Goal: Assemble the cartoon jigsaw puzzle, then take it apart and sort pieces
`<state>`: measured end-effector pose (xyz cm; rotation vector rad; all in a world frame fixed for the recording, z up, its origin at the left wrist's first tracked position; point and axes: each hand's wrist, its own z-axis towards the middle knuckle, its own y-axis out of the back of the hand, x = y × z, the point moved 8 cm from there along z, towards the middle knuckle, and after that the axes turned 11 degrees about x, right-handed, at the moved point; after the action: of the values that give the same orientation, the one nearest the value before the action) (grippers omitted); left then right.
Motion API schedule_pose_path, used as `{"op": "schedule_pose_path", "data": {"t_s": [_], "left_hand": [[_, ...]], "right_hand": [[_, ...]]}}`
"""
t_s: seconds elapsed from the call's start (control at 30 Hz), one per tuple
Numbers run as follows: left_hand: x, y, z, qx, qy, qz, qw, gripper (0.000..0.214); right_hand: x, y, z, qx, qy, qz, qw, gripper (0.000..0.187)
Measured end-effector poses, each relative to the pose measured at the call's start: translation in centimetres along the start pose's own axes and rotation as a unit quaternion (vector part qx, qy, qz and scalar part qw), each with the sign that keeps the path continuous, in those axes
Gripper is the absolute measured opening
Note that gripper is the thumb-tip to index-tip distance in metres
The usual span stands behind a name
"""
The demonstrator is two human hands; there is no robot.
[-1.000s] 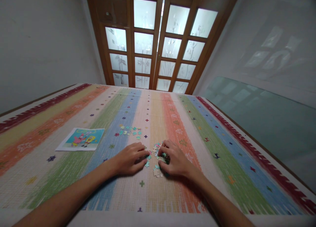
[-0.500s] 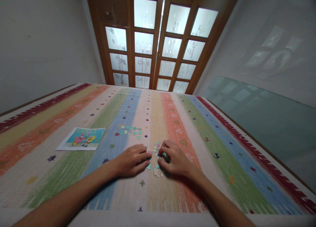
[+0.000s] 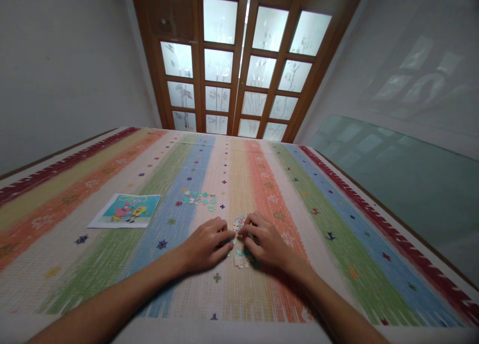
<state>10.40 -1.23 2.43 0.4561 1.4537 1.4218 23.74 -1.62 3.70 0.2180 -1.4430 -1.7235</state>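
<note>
Small jigsaw puzzle pieces (image 3: pixel 241 260) lie in a loose pile at the middle of the near half of the table, some pale side up, others turquoise or pink. At the pile's left edge is my left hand (image 3: pixel 208 243), its fingers bent together and the thumb near the index fingertip; what they hold is too small to make out. My right hand (image 3: pixel 266 240) curls over the pile from the right, with its index finger and thumb closed around a puzzle piece. The fingertips of both hands almost meet. Part of the pile is hidden under my right hand.
Beyond my left hand lies a spread group of turquoise puzzle pieces (image 3: pixel 205 201). A printed cartoon picture (image 3: pixel 129 211) rests flat at the left. A striped cloth (image 3: pixel 239 294) covers the table. Wooden glazed doors (image 3: pixel 239 84) stand at the far end, a glass panel (image 3: pixel 404 169) at the right.
My left hand has shifted slightly right, its index finger reaching closer to my right fingertips. A pink piece seen by the left fingertips no longer shows there. My right hand stays over the pile.
</note>
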Motion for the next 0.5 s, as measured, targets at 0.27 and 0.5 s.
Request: {"op": "schedule_pose_path", "data": {"t_s": [0.27, 0.5], "left_hand": [[0.3, -0.3, 0.4, -0.013, 0.044, -0.071, 0.996, 0.013], [0.2, 0.1, 0.5, -0.016, 0.045, -0.097, 0.994, 0.007]], "right_hand": [[-0.4, 1.5, 0.0, -0.011, 0.01, 0.065, 0.998, 0.02], [1.5, 0.0, -0.1, 0.1, 0.046, 0.108, 0.988, 0.016]]}}
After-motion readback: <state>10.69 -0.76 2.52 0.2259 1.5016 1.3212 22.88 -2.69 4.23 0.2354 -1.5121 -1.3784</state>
